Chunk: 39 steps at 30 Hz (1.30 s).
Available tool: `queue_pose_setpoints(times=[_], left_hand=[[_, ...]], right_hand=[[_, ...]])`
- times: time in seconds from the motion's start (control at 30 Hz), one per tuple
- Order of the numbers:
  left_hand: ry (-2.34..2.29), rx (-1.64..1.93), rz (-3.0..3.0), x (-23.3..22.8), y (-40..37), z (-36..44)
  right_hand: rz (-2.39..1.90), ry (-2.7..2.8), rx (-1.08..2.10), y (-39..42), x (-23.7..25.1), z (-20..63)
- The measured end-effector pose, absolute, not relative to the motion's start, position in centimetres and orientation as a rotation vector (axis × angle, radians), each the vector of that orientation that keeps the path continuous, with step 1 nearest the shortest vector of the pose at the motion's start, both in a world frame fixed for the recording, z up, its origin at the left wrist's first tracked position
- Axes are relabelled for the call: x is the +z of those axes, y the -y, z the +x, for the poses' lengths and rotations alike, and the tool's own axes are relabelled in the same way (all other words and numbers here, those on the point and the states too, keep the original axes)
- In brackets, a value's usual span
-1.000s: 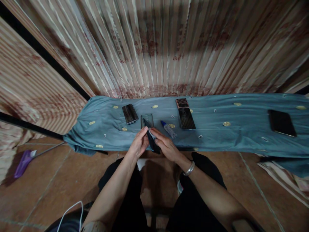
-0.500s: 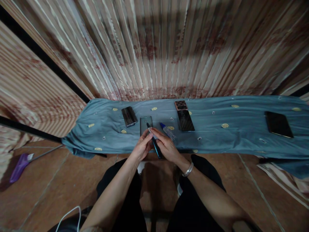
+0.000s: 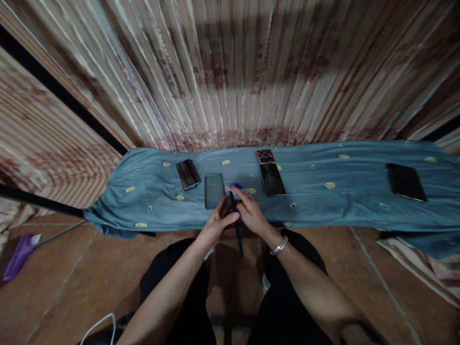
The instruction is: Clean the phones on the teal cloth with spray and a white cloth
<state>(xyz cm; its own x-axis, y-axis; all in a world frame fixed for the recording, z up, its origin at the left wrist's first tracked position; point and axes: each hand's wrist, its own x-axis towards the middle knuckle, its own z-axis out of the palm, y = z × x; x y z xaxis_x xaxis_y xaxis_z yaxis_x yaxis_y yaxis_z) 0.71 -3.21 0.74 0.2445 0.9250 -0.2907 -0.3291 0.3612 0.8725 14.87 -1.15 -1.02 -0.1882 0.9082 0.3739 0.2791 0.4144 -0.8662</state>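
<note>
Above the front edge of the cloth-covered bench, my left hand (image 3: 218, 220) and my right hand (image 3: 250, 213) hold a dark, slim smartphone (image 3: 237, 237) between them, turned almost edge-on to me. My left thumb presses across its side, while my right fingers close on its far end. A small whitish piece (image 3: 230, 190), perhaps a wipe, shows at my right fingertips. Just beyond my left hand lies a clear phone case (image 3: 214, 190). The blue cap (image 3: 238, 186) of a small bottle or tube peeks out behind my right hand, which hides its body.
Stacked dark phones (image 3: 188, 174) lie to the left on the blue patterned cloth (image 3: 309, 206). Another phone (image 3: 272, 179) rests against a checkered compact-like item (image 3: 265, 156); a black device (image 3: 406, 181) is far right. Striped curtain (image 3: 230, 72) hangs behind; a purple-headed tool (image 3: 17, 256) is on the floor.
The phone has turned more edge-on and its near end has dropped lower. My left thumb has moved onto its side. My right hand now covers most of the blue-capped item.
</note>
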Motion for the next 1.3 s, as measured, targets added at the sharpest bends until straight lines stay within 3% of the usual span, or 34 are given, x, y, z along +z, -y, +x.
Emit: queue_pose_setpoints(times=[0.47, 0.9, 1.3], left_hand=[[-0.977, 0.980, 0.630, 1.7, 2.7, 1.0], [-0.956, 1.033, 0.573, 1.9, 2.3, 1.8], [-0.928, 1.219, 0.513, 0.5, 0.2, 0.5]], right_hand=[[-1.123, 1.642, 0.888, 0.3, -2.1, 14.1], [-0.929, 1.709, 0.874, 1.9, -0.7, 14.8], [-0.893, 1.600, 1.131, 3.2, -0.3, 14.7]])
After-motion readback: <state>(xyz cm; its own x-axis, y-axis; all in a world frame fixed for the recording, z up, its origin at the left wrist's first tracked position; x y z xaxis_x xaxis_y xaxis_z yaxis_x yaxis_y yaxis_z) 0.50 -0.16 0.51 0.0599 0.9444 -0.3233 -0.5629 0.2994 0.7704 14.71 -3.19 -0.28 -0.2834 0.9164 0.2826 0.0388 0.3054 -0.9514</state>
